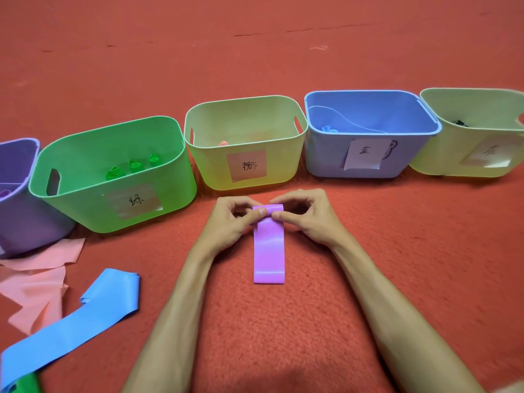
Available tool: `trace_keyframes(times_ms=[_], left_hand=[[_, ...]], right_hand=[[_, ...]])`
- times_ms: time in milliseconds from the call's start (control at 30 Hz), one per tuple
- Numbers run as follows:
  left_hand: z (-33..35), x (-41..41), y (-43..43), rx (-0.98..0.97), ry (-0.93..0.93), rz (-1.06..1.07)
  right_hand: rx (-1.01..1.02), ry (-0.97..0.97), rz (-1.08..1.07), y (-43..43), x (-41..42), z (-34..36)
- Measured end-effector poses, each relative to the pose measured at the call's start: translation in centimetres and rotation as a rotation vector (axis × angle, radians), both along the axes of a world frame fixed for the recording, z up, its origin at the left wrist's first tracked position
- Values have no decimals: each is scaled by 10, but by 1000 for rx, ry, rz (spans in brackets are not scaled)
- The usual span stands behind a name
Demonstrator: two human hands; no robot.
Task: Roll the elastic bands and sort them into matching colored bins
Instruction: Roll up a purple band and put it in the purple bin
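A purple elastic band (268,251) lies flat on the red carpet, its far end curled over into the start of a roll. My left hand (231,222) and my right hand (307,217) pinch that curled end from either side, thumbs meeting on top. Behind them stands a row of bins: purple bin (19,219) at far left, green bin (113,211) holding three green rolls (133,167), yellow bin (215,163) with a pink label and a pink roll (223,143), blue bin (326,154) with a blue roll (329,129), and another yellow bin (442,157).
Loose bands lie at the lower left: a pink band (37,285), a long blue band (73,327) and a green band's corner (27,384). Something dark (459,122) sits in the far right yellow bin. Red carpet (283,336) covers the floor.
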State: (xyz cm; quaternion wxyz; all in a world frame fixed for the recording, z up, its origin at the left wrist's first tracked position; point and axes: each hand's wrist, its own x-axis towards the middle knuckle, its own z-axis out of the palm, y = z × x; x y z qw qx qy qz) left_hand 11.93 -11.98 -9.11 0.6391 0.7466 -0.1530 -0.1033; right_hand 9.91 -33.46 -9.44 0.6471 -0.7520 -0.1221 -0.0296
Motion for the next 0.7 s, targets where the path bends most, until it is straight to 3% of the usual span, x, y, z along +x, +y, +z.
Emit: trace_keyframes(times_ms=[233, 700], left_hand=[[2, -1, 4, -49, -25, -19], [5, -2, 5, -34, 32, -53]], right_hand=[[-105, -3, -5, 1, 2, -1], [-24, -23, 10, -1, 1, 0]])
